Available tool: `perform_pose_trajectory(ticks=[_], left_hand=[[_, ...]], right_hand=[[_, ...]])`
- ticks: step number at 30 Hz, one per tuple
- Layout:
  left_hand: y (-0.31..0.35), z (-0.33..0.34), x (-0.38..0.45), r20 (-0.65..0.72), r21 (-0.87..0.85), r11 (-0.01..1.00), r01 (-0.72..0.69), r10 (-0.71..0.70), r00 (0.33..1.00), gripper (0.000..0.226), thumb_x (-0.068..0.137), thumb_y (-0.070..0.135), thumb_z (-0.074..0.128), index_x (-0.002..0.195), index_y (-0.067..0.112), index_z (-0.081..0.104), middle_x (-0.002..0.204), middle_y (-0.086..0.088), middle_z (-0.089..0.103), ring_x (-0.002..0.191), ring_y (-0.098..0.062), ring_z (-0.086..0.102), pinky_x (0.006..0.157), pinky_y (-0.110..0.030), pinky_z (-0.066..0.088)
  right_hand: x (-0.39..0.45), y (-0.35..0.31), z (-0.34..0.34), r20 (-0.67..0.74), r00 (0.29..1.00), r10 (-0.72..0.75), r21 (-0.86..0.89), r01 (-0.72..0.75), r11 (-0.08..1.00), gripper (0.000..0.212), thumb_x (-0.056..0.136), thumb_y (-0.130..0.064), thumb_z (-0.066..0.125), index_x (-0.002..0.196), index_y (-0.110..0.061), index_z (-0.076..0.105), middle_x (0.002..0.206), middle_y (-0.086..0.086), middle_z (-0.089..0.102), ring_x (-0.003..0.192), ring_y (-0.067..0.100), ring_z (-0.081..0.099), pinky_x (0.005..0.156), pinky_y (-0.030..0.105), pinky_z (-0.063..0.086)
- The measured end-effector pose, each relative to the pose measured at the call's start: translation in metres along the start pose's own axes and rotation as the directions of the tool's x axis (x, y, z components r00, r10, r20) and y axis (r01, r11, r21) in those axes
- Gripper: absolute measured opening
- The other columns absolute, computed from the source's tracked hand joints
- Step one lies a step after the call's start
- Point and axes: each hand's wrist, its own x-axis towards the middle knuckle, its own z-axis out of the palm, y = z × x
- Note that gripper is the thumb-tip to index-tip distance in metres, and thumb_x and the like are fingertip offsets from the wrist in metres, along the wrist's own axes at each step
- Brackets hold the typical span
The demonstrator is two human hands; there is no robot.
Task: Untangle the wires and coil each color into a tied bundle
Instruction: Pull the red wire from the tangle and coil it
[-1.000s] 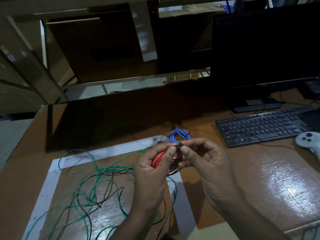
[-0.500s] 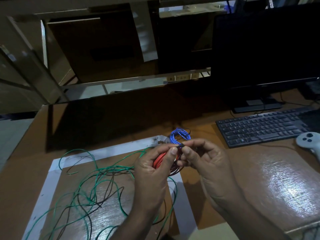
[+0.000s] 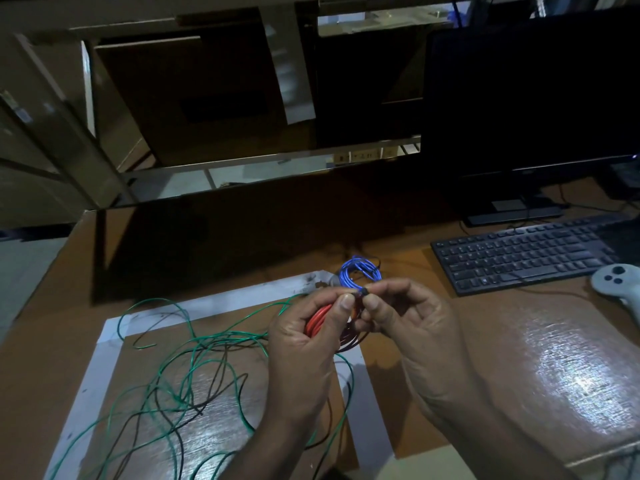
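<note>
While both hands are raised over the table (image 3: 519, 358):
Left hand (image 3: 304, 344): curled around the red coil (image 3: 317, 323), thumb pressed up.
Right hand (image 3: 412, 320): a small dark tie (image 3: 363, 292) is pinched at the fingertips.
Blue coil (image 3: 358, 273): laid just behind the hands.
Green wire (image 3: 194, 355): left tangled on the table.

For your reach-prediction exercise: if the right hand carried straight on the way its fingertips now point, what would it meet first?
The right hand points leftward, so it would probably meet the left hand gripping the coiled red wire bundle; their fingertips already nearly touch.
</note>
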Motion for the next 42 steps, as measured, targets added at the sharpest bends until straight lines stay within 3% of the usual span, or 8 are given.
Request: perform_pose_trajectory(ticks=[11,24,38,42], left_hand=[[-0.0042,-0.0012,0.0007,-0.028,0.005,1.0,0.018,-0.017,0.999,0.012,0.083,0.022,0.07,0.088,0.016,0.079,0.08,0.003,0.076,0.072,0.0,0.068,0.062,-0.013,0.05],[0.0017,0.003,-0.0009,-0.015,-0.035,0.999,-0.007,0.006,1.0,0.012,0.084,0.018,0.066,0.087,0.017,0.078,0.073,0.009,0.074,0.063,0.003,0.064,0.058,-0.01,0.048],[0.0001,0.001,0.0002,0.012,0.004,1.0,0.013,-0.013,1.0,0.011,0.084,0.021,0.068,0.087,0.018,0.079,0.076,0.005,0.075,0.069,0.003,0.067,0.061,-0.012,0.049],[-0.0014,0.0005,0.0012,0.02,0.013,1.0,0.009,-0.009,1.0,0.013,0.086,0.019,0.068,0.088,0.014,0.079,0.075,0.005,0.074,0.068,0.001,0.066,0.061,-0.012,0.049]], right_hand=[[-0.0009,0.0007,-0.0009,-0.004,1.0,0.025,-0.038,-0.025,0.999,0.01,0.079,-0.016,0.075,0.086,-0.022,0.077,0.08,0.009,0.073,0.074,0.019,0.07,0.072,0.032,0.059],[-0.0013,0.0002,-0.0007,0.0,0.999,0.046,0.046,-0.046,0.998,0.01,0.08,-0.011,0.073,0.087,-0.018,0.076,0.078,0.012,0.071,0.074,0.019,0.07,0.073,0.032,0.06],[0.0016,0.0009,-0.0028,0.001,1.0,-0.01,-0.007,0.01,1.0,0.011,0.081,-0.013,0.073,0.087,-0.021,0.076,0.08,0.008,0.071,0.072,0.017,0.069,0.074,0.037,0.06],[0.0017,0.0015,-0.004,0.021,0.999,-0.031,-0.039,0.031,0.999,0.009,0.082,-0.015,0.074,0.088,-0.022,0.076,0.081,0.014,0.068,0.073,0.017,0.068,0.073,0.038,0.059]])
